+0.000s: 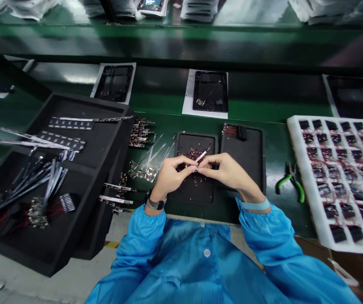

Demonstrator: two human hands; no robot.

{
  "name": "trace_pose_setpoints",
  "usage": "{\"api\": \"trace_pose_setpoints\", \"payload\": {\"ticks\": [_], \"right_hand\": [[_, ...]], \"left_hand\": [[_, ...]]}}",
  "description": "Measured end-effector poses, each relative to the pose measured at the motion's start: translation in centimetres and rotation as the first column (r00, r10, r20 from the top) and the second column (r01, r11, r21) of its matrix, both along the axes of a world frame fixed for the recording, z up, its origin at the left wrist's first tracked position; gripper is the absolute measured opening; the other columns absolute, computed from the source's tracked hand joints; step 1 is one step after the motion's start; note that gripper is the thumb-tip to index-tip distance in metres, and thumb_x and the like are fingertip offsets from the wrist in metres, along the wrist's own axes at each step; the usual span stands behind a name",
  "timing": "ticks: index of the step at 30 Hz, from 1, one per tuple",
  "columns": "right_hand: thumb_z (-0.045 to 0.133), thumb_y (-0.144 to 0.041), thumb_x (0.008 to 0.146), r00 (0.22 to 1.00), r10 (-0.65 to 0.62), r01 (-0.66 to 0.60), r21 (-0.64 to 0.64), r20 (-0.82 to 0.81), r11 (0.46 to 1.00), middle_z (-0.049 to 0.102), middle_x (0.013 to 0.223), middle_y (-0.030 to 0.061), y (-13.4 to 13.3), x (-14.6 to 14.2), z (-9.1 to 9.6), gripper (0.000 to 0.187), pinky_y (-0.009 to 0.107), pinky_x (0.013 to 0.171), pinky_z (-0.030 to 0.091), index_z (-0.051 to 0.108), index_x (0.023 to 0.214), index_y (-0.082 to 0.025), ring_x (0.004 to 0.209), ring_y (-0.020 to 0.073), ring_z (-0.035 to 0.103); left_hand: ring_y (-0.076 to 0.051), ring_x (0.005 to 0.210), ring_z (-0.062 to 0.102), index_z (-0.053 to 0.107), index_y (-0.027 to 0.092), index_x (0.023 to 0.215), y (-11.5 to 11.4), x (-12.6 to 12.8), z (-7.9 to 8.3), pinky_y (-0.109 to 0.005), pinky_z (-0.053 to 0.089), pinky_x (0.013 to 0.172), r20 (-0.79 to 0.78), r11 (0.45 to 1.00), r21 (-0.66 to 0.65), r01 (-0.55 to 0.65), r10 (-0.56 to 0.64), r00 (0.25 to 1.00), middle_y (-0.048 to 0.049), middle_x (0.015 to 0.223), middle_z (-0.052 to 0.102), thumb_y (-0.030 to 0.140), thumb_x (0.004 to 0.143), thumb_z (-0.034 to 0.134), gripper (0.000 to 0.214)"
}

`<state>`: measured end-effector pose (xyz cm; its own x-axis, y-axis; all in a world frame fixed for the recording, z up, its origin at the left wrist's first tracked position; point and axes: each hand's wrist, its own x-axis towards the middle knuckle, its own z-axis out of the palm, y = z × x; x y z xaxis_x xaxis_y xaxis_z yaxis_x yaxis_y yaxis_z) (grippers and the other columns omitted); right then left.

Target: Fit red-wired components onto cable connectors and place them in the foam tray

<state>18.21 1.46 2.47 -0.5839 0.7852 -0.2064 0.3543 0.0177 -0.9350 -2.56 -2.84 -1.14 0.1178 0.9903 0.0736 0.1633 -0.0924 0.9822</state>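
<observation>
Here, starting from the left, we see the large black tray (105, 162) well apart from our hands, then the small boards with flat cables (151, 174) just beside our left hand (175, 176). Its thumb and finger are pinched on the near end of a white strip (202, 156), which is held between our two hands, above the small black tray (197, 196). The strip's long axis runs slantwise, its free end pointing away from us and to the right. Our right hand (227, 169) pinches at that same near end, so the fingertips meet and neither hand is clearly nearer; what they cover we cannot tell. Further right lie the green-handled pliers (291, 180), near the white foam tray (294, 126).
</observation>
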Motion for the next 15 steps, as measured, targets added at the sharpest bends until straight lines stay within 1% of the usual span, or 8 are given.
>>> {"api": "trace_pose_setpoints", "payload": {"ticks": [4,8,15], "right_hand": [[0.072,-0.034,0.088,1.0,-0.008,0.008,0.006,0.022,1.0,0.073,0.073,0.0028,-0.2,0.0,-0.2,0.019,0.029,0.067,0.05,0.077,0.083,-0.016,0.068,0.0167,0.064],[0.072,-0.035,0.088,0.999,-0.017,0.017,0.005,0.037,1.0,0.074,0.074,0.0031,-0.4,0.0,-0.2,0.019,0.029,0.066,0.051,0.078,0.084,-0.017,0.068,0.0173,0.065],[0.074,-0.036,0.088,0.999,0.032,-0.032,-0.021,0.005,0.999,0.078,0.082,0.0045,-0.4,0.0,0.7,0.02,0.03,0.07,0.049,0.08,0.086,-0.017,0.075,0.0194,0.067]], "left_hand": [[-0.019,0.084,0.073,0.082,0.019,0.094,0.0,0.0,0.2,-0.031,0.055,0.08,-0.032,1.0,0.004,0.03,-0.03,0.999,-0.0051,0.091,0.081,0.022,0.088,0.076,0.009],[-0.02,0.083,0.073,0.082,0.019,0.093,0.0,-0.2,0.1,-0.032,0.054,0.081,-0.046,0.999,-0.008,0.048,-0.048,0.998,-0.0055,0.09,0.08,0.023,0.088,0.076,0.009],[-0.019,0.079,0.072,0.082,0.017,0.091,0.0,-0.7,-0.2,-0.03,0.052,0.074,0.145,0.989,-0.08,0.121,-0.108,0.983,-0.0072,0.086,0.08,0.027,0.085,0.08,0.012]]}}
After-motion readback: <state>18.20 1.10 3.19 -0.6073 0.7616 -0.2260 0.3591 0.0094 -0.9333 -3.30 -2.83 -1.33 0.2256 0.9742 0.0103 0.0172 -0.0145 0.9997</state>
